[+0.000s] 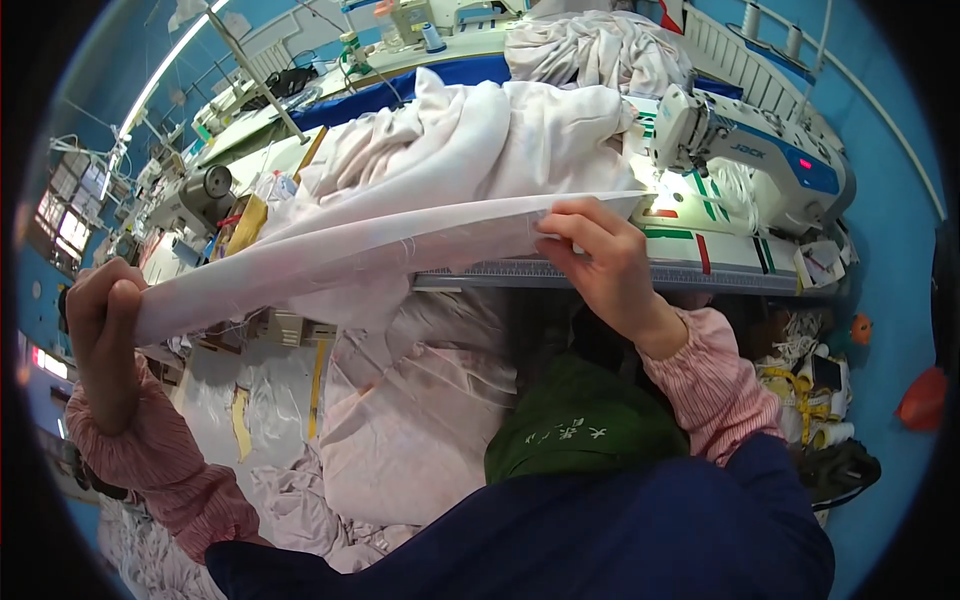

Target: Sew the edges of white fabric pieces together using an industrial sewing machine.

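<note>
A long pale pink fabric piece is stretched between my two hands, its folded edge running up from left to right. My left hand is closed round its left end, out at the far left. Near the other end, my right hand pinches the edge between thumb and fingers. Loose threads hang from the raw edge. Beyond it a large heap of the same pale fabric covers the sewing table. The lit sewing machine stands to the right of my right hand.
A ruler strip lines the table's front edge, with coloured tape marks beside it. More fabric hangs below and lies on the floor. A yellow measuring tape and thread spools sit at the right. Another fabric pile rests behind.
</note>
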